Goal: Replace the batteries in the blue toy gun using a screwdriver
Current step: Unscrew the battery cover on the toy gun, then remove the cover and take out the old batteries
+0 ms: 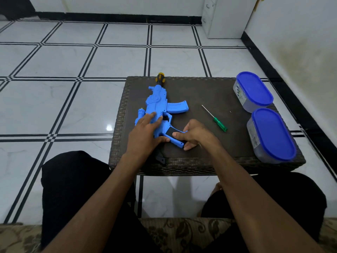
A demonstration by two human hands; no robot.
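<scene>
- The blue toy gun (160, 108) lies flat on the dark woven counter (209, 92), its orange tip pointing away from the person.
- The left hand (145, 130) presses down on the gun's body with straight fingers and holds nothing.
- The right hand (195, 133) curls around the gun's handle, where a black opening (169, 133) shows.
- The green screwdriver (216, 119) lies apart, untouched.
- Two blue-lidded tubs (255, 90) stand further right.
- I think the battery step is in hand; next, small careful fingers work at that opening.

Blue toy gun (157, 103) (orange-tipped), green-handled screwdriver (215, 118)
</scene>
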